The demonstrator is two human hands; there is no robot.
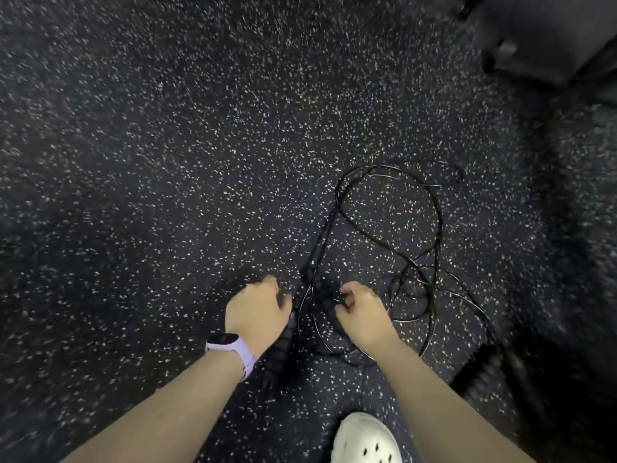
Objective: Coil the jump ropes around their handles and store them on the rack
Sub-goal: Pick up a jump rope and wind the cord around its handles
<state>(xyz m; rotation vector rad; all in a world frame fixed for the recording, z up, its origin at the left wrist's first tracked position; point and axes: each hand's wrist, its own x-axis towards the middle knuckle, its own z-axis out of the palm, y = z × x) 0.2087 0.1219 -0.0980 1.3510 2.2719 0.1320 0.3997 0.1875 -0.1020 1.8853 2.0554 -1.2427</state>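
Black cord from the jump ropes sprawls tangled on the speckled floor. Her left hand curls around a ribbed handle; her right hand pinches cord nearby. Best to free one loop before winding tightly.

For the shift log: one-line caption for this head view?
Both hands, left hand and right hand, grip black jump rope handles above the tangled rope on speckled floor.
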